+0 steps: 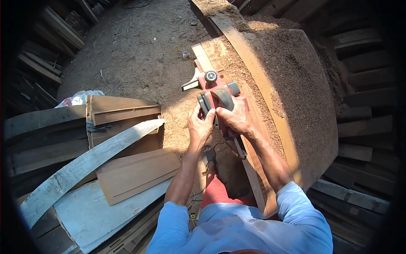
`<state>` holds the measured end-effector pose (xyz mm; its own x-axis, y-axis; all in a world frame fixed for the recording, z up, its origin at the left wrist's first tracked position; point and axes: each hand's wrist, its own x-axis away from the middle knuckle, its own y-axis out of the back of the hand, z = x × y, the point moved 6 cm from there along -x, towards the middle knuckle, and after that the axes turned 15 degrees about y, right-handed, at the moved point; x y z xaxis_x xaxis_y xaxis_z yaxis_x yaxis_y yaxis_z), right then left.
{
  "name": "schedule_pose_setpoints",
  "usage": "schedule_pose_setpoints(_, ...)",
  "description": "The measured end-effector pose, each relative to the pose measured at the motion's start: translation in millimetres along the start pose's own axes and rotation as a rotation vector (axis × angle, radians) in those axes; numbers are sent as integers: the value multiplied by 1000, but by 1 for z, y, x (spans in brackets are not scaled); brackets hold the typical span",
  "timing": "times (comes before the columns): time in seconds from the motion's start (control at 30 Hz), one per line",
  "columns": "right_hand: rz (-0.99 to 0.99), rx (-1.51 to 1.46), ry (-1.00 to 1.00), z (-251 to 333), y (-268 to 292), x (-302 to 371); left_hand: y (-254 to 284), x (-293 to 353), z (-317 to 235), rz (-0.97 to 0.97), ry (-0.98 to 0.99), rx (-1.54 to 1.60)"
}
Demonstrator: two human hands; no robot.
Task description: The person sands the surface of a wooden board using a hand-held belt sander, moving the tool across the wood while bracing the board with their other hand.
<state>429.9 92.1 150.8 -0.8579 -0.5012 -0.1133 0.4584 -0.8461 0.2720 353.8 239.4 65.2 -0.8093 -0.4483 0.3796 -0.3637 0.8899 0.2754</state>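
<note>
A red electric planer [216,86] with a black depth knob [210,76] rests tilted near the left edge of a bench covered in shavings. A pale fence bracket [193,81] juts out from its left side. My left hand [200,126] grips the black cover on the planer's near left side, thumb along it. On the other side, my right hand [237,117] is closed on the planer's body, its thumb close to the left one. Beneath the planer runs a long reddish-brown board [257,163]. Fingertips of both hands are partly hidden by the tool.
Wood shavings [292,72] cover the bench, and a pale strip [270,103] runs along it. On the left lie a curved whitish plank [84,165], a brown panel [137,173] and stacked boards. More timber [368,99] lines the right. A cord [222,144] hangs below the planer.
</note>
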Motion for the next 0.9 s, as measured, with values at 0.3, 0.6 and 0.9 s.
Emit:
schedule_pose_setpoints(0.3, 26, -209, -308, -4, 17, 243, -37, 223, 63, 3, 164, -47)
schedule_pose_setpoints(0.6, 28, -161, -169, -8, 4, 151, -18, 144, 44, -39, 105, -78)
schedule_pose_setpoints(0.9, 39, -79, -90, -9, -4, -49, 13, -40, -39, 109, 46, 206)
